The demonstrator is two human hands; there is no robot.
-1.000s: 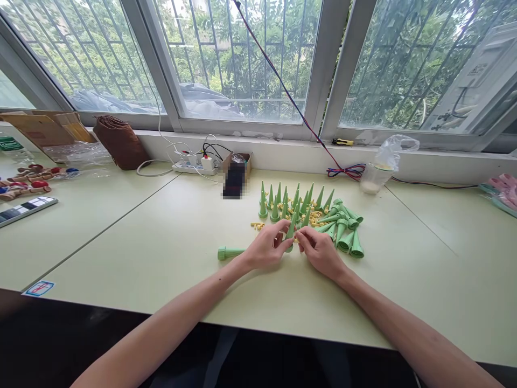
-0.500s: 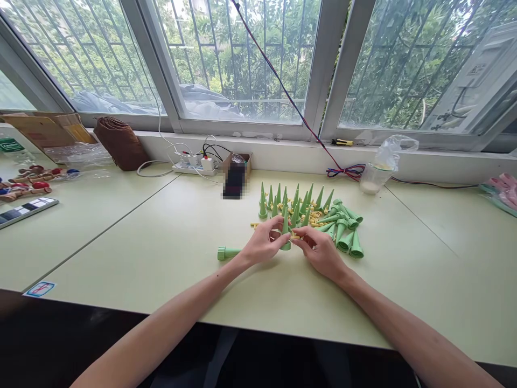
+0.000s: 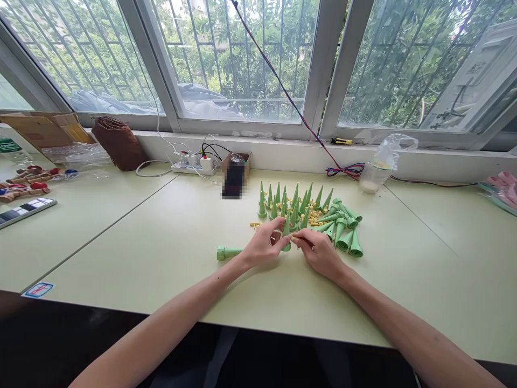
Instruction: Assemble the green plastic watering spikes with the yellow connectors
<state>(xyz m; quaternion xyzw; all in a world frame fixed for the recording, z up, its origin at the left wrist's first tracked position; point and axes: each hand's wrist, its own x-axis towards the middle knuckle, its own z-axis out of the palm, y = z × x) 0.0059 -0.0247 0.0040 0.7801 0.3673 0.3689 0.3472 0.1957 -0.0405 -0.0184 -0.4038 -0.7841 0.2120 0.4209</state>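
Note:
My left hand [image 3: 263,243] is closed around an upright green plant watering spike [image 3: 287,225], its tip pointing up and its wider end near the table. Between the thumb and fingers of my right hand [image 3: 322,253] is a small yellow valve [image 3: 295,237], held against the spike's right side low down. Just behind both hands several more green spikes [image 3: 305,202] stand in rows, with loose yellow valves [image 3: 315,217] scattered among them. A heap of spikes [image 3: 343,241] lies to the right. Another spike [image 3: 226,253] lies on its side by my left forearm.
Toward the window stand a power strip [image 3: 189,169], a small cardboard box [image 3: 245,161] and a plastic cup with a bag [image 3: 374,178]. A brown pouch [image 3: 117,144] and wooden toys [image 3: 30,186] are at the left. The table [image 3: 133,258] has its front edge below my forearms.
My right fingers have turned the yellow valve slightly, so less of it shows, and it sits closer to the spike. The spike leans a little differently in my left hand.

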